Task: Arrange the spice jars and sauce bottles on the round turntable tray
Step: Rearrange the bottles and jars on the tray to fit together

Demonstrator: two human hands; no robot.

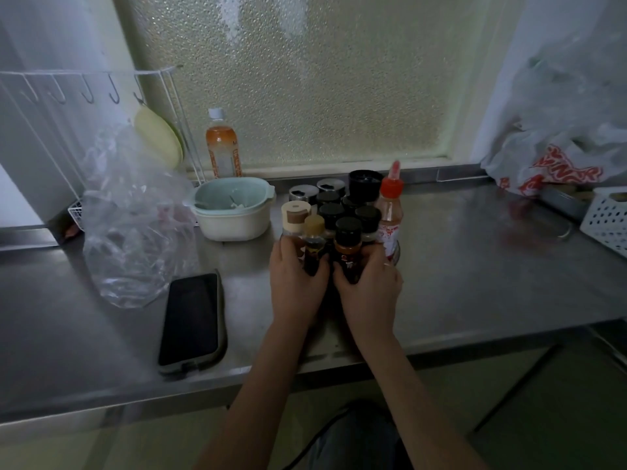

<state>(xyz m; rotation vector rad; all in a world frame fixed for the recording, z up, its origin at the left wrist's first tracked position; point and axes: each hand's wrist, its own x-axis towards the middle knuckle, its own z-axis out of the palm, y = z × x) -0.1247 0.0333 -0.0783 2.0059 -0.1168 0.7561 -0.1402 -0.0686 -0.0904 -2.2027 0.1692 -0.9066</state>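
Both hands clamped on front-row bottles: left hand (296, 279) grips the tan-capped bottle (314, 245), right hand (369, 285) grips the black-capped spice jar (348, 250). Remaining jars packed just behind the fingers; red-capped sauce bottle (390, 215) beyond the right hand. Phone (190, 320) on tabletop (475, 266), left of left hand.

1. Ahead of you a frosted, pebbled window (305, 79) fills the wall and lets in dull greenish daylight.
2. Below it you have a stainless steel counter (475, 266), dim and faintly reflective, with a raised lip along the back.
3. To your left a white wire rack (84, 83) with hooks stands against a pale wall.
4. On your right the wall (543, 45) is plain white.
5. Under the counter edge you see a pale floor (509, 418) and thin metal frame bars.
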